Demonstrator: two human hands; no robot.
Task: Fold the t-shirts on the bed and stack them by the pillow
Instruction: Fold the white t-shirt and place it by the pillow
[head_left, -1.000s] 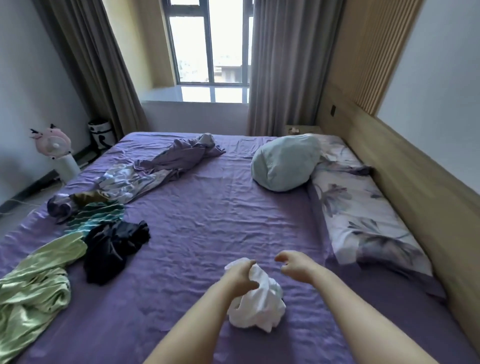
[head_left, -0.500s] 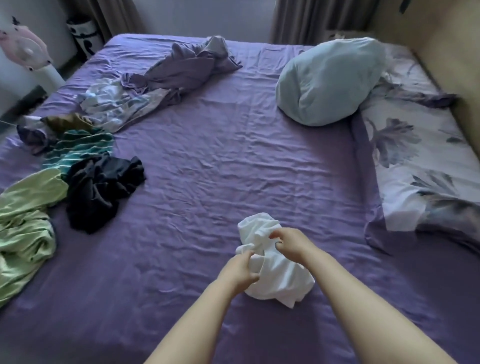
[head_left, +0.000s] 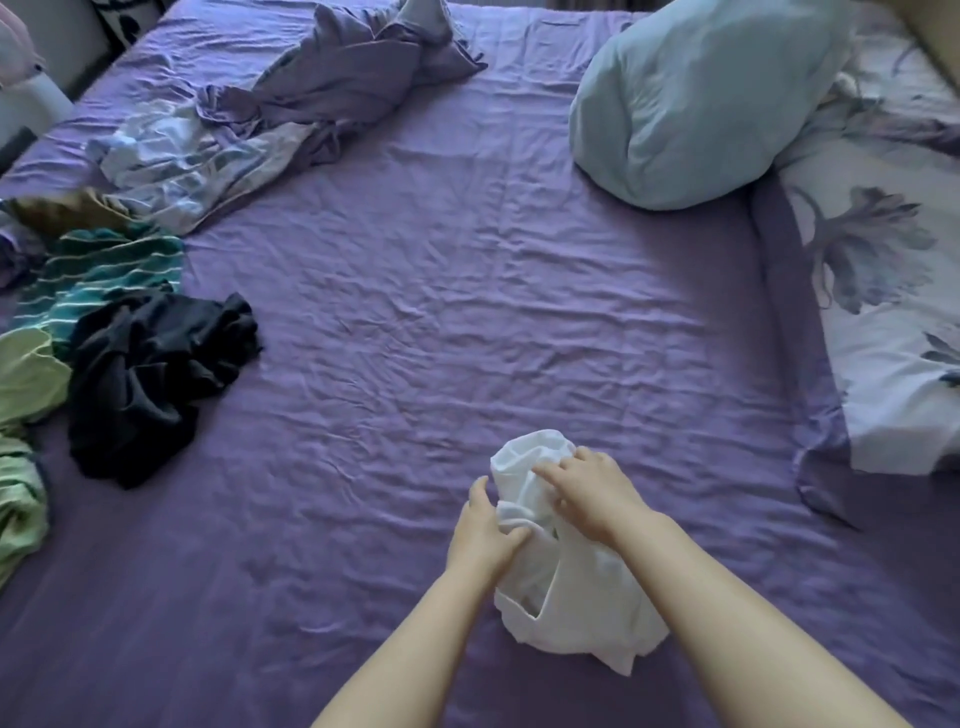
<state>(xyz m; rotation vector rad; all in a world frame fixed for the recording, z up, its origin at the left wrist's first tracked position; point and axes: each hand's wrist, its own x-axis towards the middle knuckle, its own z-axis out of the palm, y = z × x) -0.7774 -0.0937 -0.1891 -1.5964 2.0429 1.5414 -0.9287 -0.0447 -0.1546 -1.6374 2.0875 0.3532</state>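
Note:
A crumpled white t-shirt (head_left: 571, 603) lies bunched on the purple bed sheet (head_left: 467, 322) near the front. My left hand (head_left: 483, 530) grips its left side, thumb tucked into the cloth. My right hand (head_left: 592, 493) grasps the top of the bundle, fingers curled over the fabric. At the left edge lie a black t-shirt (head_left: 150, 379), a teal striped one (head_left: 98, 270) and a light green one (head_left: 26, 436), all unfolded. A pale blue pillow (head_left: 696, 104) sits at the back right.
A floral pillow (head_left: 893, 291) runs along the right side by the wooden headboard. A rumpled purple and floral blanket (head_left: 291, 109) lies at the back left. A white fan base (head_left: 26, 104) stands off the bed's left corner.
My view has tilted down from the window to the bed. My right hand, free a second ago, has come onto the white t-shirt, and both hands now hold it.

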